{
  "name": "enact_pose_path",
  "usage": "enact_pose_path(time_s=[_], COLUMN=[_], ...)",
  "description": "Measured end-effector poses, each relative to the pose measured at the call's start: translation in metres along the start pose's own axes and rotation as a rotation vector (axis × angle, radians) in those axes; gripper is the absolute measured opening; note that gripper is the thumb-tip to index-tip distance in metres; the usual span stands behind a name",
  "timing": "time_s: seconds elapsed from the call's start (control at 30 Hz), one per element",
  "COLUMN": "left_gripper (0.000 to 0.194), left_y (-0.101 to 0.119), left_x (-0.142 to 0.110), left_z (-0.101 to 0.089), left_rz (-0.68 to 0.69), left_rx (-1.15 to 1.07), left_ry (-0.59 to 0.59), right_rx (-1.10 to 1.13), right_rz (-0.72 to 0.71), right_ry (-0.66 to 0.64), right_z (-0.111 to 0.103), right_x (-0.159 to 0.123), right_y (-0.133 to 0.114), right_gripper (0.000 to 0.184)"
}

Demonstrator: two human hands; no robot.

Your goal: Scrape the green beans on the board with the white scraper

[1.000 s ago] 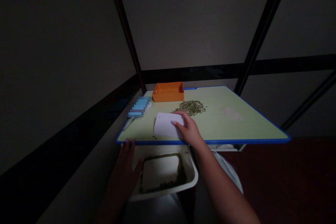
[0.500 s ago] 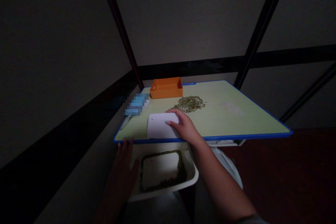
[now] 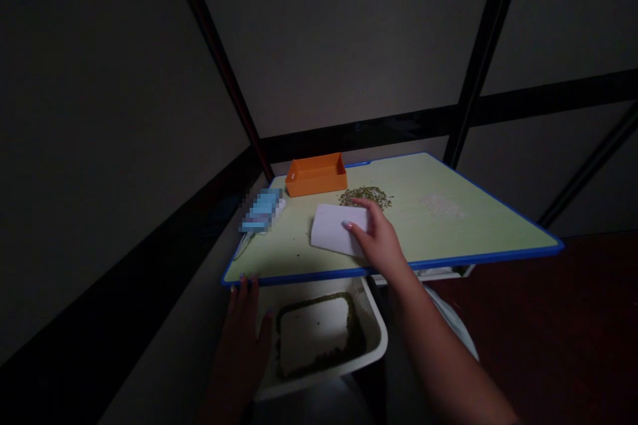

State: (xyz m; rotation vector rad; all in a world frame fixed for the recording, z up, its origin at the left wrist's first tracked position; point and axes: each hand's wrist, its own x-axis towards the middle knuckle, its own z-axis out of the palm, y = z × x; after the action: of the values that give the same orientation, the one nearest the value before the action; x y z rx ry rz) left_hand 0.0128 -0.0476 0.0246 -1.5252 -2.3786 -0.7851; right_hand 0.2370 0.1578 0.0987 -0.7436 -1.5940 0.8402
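Note:
My right hand (image 3: 379,239) is closed on a flat white scraper card (image 3: 335,229), which lies on the pale green table (image 3: 448,239) just in front of a heap of small green beans (image 3: 366,196). Below the table's near blue edge, my left hand (image 3: 244,332) holds the left rim of a white tray (image 3: 371,348), fingers wrapped on it. Green beans ring the inside walls of that tray. A few stray beans lie on the table left of the card.
An orange box (image 3: 316,174) stands at the table's back left. A blurred blue object (image 3: 260,210) lies at the left edge. A faint white grain patch (image 3: 441,206) sits to the right. Dark frame bars run behind the table.
My right hand has slid the white card back from the near edge toward the bean heap, to the right and away. The left hand still holds the tray under the edge.

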Motion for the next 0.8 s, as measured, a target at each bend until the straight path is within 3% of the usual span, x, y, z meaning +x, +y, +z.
enact_pose_path(time_s=[0.1, 0.13, 0.27, 0.5, 0.8], left_gripper=[0.060, 0.060, 0.061, 0.064, 0.065], left_y=[-0.001, -0.002, -0.002, 0.002, -0.001], left_x=[0.000, 0.001, 0.002, 0.002, 0.006], left_z=[0.000, 0.000, 0.000, -0.002, -0.001], left_rz=[-0.001, -0.004, -0.019, -0.022, -0.035], left_rx=[0.003, 0.001, -0.012, -0.026, -0.054], left_ry=[-0.003, -0.006, -0.012, -0.019, -0.025], right_rx=[-0.103, -0.117, -0.179, -0.352, -0.416], right_rz=[0.051, 0.050, -0.012, -0.088, -0.088], right_ry=[0.089, 0.078, -0.011, -0.210, -0.248], right_z=[-0.007, -0.008, -0.001, 0.017, 0.019], right_x=[-0.007, -0.010, -0.022, -0.033, -0.033], right_y=[-0.008, -0.011, -0.026, -0.040, -0.037], right_gripper=[0.021, 0.017, 0.027, 0.019, 0.012])
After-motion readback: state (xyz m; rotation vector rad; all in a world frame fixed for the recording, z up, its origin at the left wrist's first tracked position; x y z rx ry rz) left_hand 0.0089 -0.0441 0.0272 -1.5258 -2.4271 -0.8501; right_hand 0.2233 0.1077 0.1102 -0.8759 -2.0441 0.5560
